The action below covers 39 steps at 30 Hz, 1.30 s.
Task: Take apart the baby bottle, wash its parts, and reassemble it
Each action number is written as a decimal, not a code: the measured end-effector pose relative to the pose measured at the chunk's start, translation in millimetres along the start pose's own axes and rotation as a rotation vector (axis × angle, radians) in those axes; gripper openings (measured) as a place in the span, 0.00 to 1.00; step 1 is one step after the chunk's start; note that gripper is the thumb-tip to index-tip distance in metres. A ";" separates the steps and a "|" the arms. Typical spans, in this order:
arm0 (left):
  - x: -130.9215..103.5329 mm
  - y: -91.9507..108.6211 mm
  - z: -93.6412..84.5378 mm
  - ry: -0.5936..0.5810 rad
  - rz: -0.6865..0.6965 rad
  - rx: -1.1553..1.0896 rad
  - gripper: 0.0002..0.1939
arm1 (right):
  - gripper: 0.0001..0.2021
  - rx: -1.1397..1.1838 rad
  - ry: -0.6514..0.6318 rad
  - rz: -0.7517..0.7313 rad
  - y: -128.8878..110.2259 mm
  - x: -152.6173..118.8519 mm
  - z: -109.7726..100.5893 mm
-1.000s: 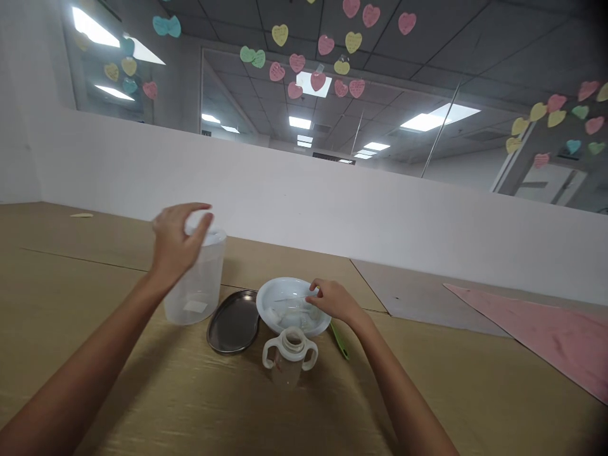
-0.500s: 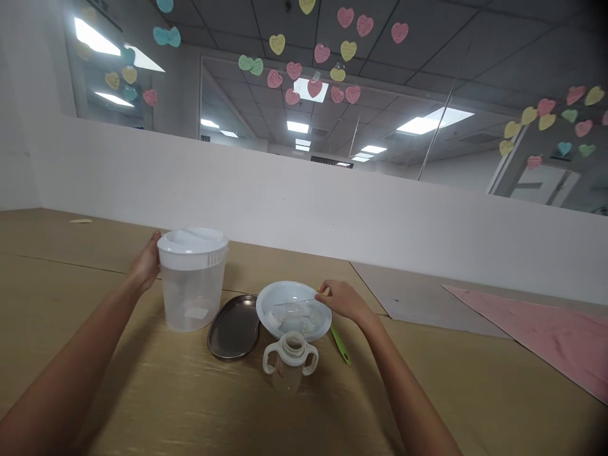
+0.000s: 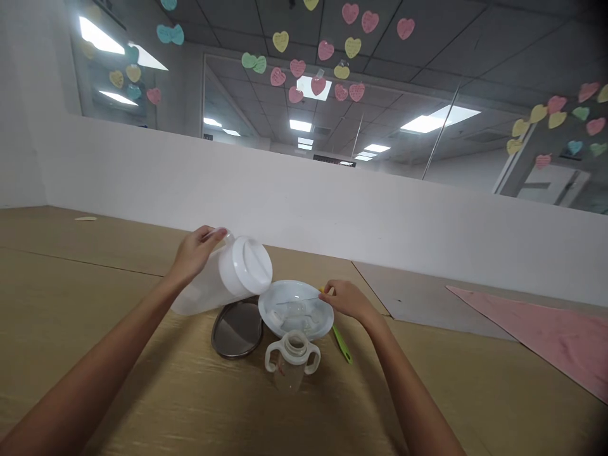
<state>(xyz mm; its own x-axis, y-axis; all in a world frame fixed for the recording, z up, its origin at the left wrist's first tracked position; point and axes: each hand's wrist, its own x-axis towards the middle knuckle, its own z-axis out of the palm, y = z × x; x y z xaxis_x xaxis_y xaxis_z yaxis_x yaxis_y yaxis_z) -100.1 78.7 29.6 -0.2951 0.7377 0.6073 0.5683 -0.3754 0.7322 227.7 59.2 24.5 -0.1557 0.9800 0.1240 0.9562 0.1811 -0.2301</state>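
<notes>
My left hand (image 3: 196, 253) grips the handle of a translucent plastic pitcher (image 3: 202, 291) with a white lid (image 3: 251, 263). The pitcher is tipped to the right, its lidded end by the left rim of a white bowl (image 3: 270, 320). Clear pieces (image 3: 297, 310) lie in the bowl, too indistinct to name. At the bowl's right rim, my right hand (image 3: 346, 297) pinches a thin rod (image 3: 301, 300) with a bit of yellow at the fingers; the rod reaches across the bowl. In front stands a clear bottle (image 3: 289, 373) with two white handles and an uncapped neck.
A kidney-shaped metal tray (image 3: 236, 329) lies left of the bowl, partly below the pitcher. A green handle (image 3: 342, 345) sticks out at the bowl's right. Further right is a pink cloth (image 3: 546, 323). A white wall (image 3: 304, 202) bounds the table at the back.
My left hand has lifted and tipped the pitcher from upright to the right, towards the bowl. My right hand stays at the bowl's rim with the rod.
</notes>
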 end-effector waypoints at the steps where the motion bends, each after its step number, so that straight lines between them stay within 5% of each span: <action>1: -3.2 5.3 3.4 -0.009 0.045 0.039 0.22 | 0.10 -0.002 0.000 0.003 0.3 0.4 0.3; 6: -11.2 14.7 15.2 -0.016 0.179 0.194 0.21 | 0.10 -0.005 -0.005 0.009 -0.1 0.0 0.5; 16: -9.1 15.4 6.6 0.025 0.122 0.085 0.20 | 0.11 -0.009 -0.009 0.022 1.1 1.0 0.5; 29: -35.2 64.9 -3.9 -0.071 0.224 -0.121 0.15 | 0.12 -0.024 -0.037 0.034 0.1 0.0 0.3; 39: -46.2 75.2 -2.7 -0.098 0.304 -0.042 0.14 | 0.12 -0.043 -0.058 0.047 -0.4 -1.2 0.4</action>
<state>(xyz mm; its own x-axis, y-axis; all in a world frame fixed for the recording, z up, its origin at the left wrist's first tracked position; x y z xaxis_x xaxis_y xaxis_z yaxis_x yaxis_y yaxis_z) -45.8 14.9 57.4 -0.0399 0.6376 0.7693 0.5865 -0.6084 0.5347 227.4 58.0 24.0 -0.1237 0.9906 0.0579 0.9722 0.1327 -0.1927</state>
